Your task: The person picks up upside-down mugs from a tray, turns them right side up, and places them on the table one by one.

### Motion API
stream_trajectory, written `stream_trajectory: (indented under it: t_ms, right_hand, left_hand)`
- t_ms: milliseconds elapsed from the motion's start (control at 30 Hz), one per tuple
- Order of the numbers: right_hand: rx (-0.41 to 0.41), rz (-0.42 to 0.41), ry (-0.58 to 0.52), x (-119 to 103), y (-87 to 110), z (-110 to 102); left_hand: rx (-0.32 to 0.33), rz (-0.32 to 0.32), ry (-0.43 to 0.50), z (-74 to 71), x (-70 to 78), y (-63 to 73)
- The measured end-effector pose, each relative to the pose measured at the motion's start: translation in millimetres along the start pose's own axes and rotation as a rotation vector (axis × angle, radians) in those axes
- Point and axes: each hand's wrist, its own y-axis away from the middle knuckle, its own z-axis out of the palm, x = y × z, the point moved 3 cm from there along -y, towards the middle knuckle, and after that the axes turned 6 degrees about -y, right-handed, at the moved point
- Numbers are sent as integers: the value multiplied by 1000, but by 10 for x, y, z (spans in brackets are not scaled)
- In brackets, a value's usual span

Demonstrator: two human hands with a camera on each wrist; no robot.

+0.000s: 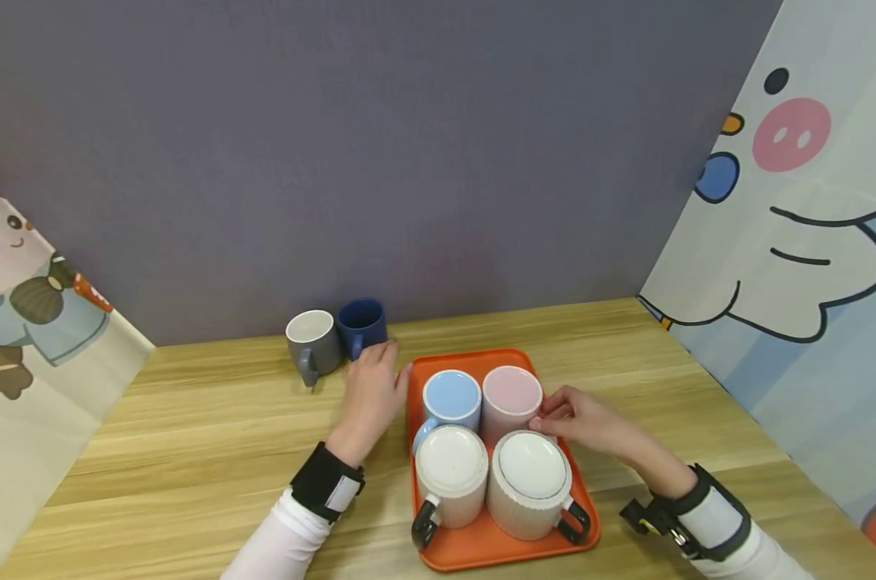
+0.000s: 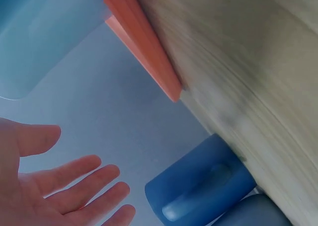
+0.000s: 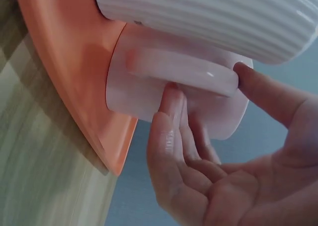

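My right hand (image 1: 581, 417) is at the right side of the pink mug (image 1: 512, 392). In the right wrist view its thumb touches one end of the mug's handle (image 3: 184, 69) and its fingers curl around it from below. The pink mug stands upside down on the orange tray (image 1: 506, 554). Left of it is an upside-down light blue mug (image 1: 452, 395). My left hand (image 1: 371, 395) reaches toward the dark blue mug (image 1: 361, 318), and in the left wrist view its fingers are spread, apart from that mug (image 2: 201, 181).
Two upside-down white mugs with black handles, one left (image 1: 452, 463) and one right (image 1: 529, 471), stand on the tray's near half. A grey mug (image 1: 313, 342) stands upright beside the dark blue one. Behind the wooden table (image 1: 192, 435) rises a grey panel (image 1: 409, 161).
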Motion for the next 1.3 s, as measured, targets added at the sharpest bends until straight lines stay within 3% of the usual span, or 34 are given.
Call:
stream_trajectory:
  t_ms: [333,567,867,1300]
  right_hand:
    - [-89,-23,34,29,-46,10]
    - [-120,-8,-33,41,-58,17]
    - [-231,-34,-115,112,-90,-25]
    - [-152,-74,47,8,-22,-6]
  left_hand:
    - [-9,3,9,4,24,-16]
    - [-16,-5,13,17,7,-11]
    - [-17,-1,19,21,21,-23]
    - [18,38,23,3,32,-29]
